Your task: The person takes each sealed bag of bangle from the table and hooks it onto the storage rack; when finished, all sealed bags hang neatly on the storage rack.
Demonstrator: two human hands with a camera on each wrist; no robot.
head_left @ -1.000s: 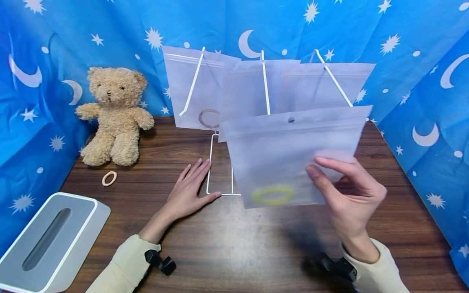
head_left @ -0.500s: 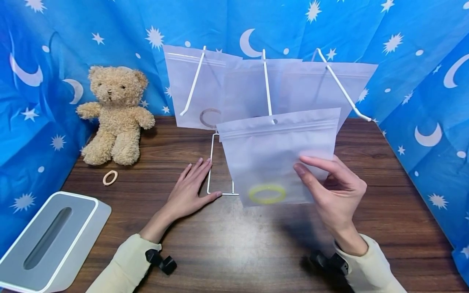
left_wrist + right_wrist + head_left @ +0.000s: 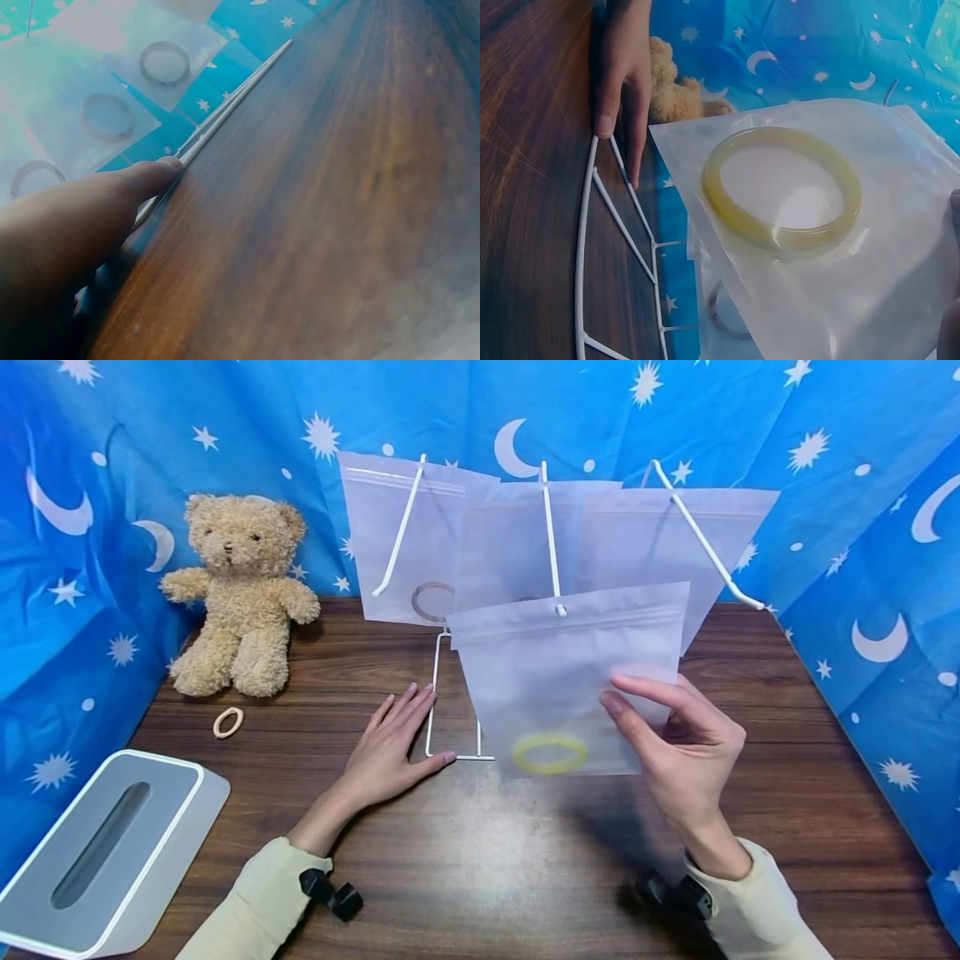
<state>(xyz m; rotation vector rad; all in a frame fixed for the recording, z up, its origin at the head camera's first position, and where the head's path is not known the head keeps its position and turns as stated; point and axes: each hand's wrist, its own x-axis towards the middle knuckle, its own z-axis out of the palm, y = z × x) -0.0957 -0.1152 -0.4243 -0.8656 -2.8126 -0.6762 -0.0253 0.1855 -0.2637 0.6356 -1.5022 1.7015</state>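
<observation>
My right hand (image 3: 686, 747) pinches a translucent zip bag (image 3: 570, 668) by its right side, between thumb and index finger. A yellow bangle (image 3: 550, 753) lies in the bag's lower left; in the right wrist view the bangle (image 3: 780, 240) shows large through the plastic. At the bag's top edge, the tip of the middle hook (image 3: 551, 543) shows right at the hanging hole. My left hand (image 3: 386, 747) rests with spread fingers on the table and the base of the white wire rack (image 3: 431, 714). In the left wrist view its thumb (image 3: 154, 176) touches the base wire.
Similar bags hang on the left hook (image 3: 401, 531), the middle one and the right hook (image 3: 708, 547). A teddy bear (image 3: 240, 593), a small beige ring (image 3: 228, 722) and a grey-topped tissue box (image 3: 127, 843) stand or lie at left. A blue starry curtain (image 3: 825, 543) surrounds the table.
My right hand has brought the bag leftward, its hanging hole now at the middle hook's tip. My left hand has stayed on the rack base.
</observation>
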